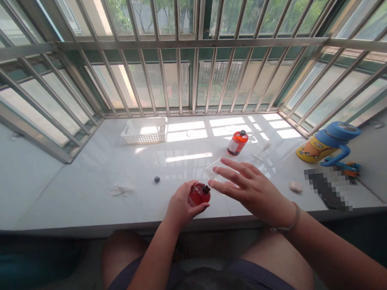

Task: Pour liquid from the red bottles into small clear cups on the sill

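My left hand [183, 205] is wrapped round a small bottle of red liquid [198, 196], near the sill's front edge. The bottle tilts toward the right, and a dark piece shows at its neck. Just right of it, my right hand [245, 183] is open with its fingers stretched out. Beneath those fingertips is a clear, flat, thin piece [213, 172]; whether they touch it I cannot tell. A small black cap [157, 179] lies on the sill to the left. Beyond my right hand stands a second red-orange bottle [237, 143] with a dark cap and pale label.
On the white sill [88, 177] are a white basket [145, 131], crumpled clear plastic [121, 189], a blue-and-yellow handled flask [327, 142], a pale lump [295, 186] and a blurred-out dark object [328, 189]. Metal bars [181, 45] close off the back.
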### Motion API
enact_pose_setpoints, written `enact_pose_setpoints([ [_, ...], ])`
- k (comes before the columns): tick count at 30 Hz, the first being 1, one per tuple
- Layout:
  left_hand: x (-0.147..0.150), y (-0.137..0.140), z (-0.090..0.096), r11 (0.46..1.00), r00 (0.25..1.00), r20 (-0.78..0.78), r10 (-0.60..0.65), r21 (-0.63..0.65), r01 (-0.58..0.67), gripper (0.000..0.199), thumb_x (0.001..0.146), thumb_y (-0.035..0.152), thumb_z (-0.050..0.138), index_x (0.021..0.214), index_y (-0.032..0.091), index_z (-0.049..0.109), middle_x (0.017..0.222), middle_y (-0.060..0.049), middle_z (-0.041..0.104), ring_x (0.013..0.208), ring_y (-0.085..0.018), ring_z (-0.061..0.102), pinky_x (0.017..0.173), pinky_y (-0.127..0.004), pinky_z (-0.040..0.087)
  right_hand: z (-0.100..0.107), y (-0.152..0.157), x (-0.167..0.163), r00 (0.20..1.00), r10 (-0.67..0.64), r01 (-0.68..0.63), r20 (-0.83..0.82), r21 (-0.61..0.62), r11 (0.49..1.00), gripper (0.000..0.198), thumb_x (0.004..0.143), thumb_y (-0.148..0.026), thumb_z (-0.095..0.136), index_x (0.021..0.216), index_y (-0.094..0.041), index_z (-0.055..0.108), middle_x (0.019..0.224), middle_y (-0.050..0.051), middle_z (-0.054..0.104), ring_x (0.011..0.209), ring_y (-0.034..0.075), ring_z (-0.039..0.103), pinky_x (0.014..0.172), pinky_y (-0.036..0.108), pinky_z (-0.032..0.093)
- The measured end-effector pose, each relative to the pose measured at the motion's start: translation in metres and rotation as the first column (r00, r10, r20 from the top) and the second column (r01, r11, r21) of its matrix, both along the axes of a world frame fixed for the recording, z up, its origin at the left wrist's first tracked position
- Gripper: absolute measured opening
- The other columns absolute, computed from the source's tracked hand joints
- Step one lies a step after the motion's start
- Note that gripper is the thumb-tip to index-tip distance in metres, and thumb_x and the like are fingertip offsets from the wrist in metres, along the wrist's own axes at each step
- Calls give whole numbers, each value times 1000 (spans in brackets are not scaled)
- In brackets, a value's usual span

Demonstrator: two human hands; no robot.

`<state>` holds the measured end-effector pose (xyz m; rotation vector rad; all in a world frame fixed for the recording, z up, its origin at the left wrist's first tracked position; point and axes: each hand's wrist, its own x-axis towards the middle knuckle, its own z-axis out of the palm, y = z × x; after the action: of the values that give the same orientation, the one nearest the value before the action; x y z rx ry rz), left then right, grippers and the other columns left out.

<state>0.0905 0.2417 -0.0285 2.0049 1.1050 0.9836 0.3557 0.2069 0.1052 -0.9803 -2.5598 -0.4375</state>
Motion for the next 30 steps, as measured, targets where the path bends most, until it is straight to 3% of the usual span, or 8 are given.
enact_pose_setpoints([
  [15,1,-1,-2,1000,1000,13,1,-1,-1,74,81,56,88,141,26,58,136,-12,71,124,-33,69,109,-48,55,-6,2,-2,1000,12,-12,7,-11,1000,52,104,-9,61,150,-34,59,159,7,58,157,33,42,112,52,49],
  [22,-2,0,-2,1000,999,35,13,-22,-12,74,81,59,87,140,26,58,136,-13,70,126,-34,68,110,-49,54,-25,4,-3,985,-76,50,-153,-164,985,61,100,-4,57,152,-35,57,155,8,60,153,32,47,116,54,52],
  [26,-3,0,-5,998,996,83,11,-69,-5,80,78,65,88,141,25,57,138,-14,69,127,-35,67,112,-51,53,-47,2,-1,921,-138,38,-365,-270,962,62,99,-17,67,156,-34,49,150,12,60,145,32,54,116,57,54],
  [30,2,-2,-9,991,987,153,46,-130,-26,89,72,65,92,141,24,55,140,-16,67,129,-36,67,113,-52,53,-71,-1,1,749,-296,34,-593,-412,911,70,93,-34,79,154,-30,45,145,14,61,134,33,63,103,54,63],
])
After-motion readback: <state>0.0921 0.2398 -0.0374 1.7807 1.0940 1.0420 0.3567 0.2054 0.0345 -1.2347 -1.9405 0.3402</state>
